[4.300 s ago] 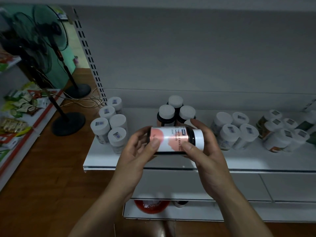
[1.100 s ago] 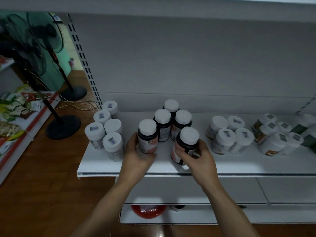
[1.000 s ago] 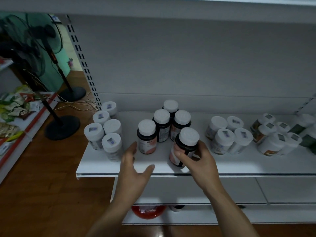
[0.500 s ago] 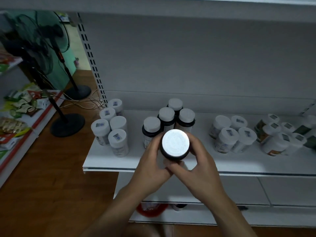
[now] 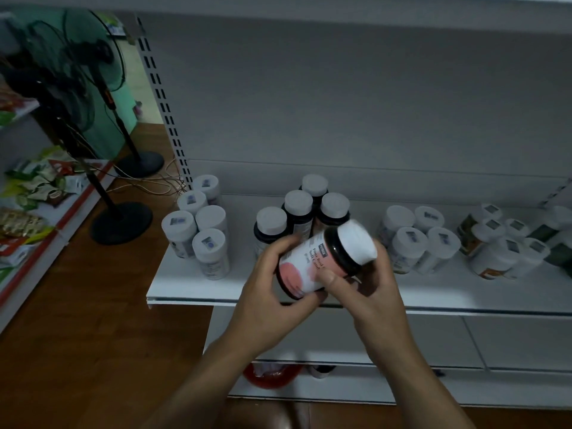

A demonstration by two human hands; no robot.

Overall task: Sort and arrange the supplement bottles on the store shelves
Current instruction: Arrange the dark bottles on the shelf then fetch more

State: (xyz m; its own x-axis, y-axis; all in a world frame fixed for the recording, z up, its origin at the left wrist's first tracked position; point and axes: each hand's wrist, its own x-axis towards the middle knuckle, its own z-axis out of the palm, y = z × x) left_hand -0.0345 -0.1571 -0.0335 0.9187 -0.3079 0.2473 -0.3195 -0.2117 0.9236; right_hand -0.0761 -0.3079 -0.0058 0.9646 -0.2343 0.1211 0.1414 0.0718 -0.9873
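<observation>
Head view shows both hands, left hand (image 5: 266, 292) and right hand (image 5: 368, 292), gripping the tilted dark pink-labelled white-capped bottle (image 5: 325, 261) above the white shelf (image 5: 192, 286); probably best uprighted, label forward, beside the matching dark bottles (image 5: 298, 212).

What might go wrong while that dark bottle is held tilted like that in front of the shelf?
1. The tilted bottle is held in the air by the left hand and right hand; a slip might drop it to the wooden floor.
2. Going back, it might topple the four dark bottles crowded just behind it.
3. Dim light may make its label hard to read.
</observation>
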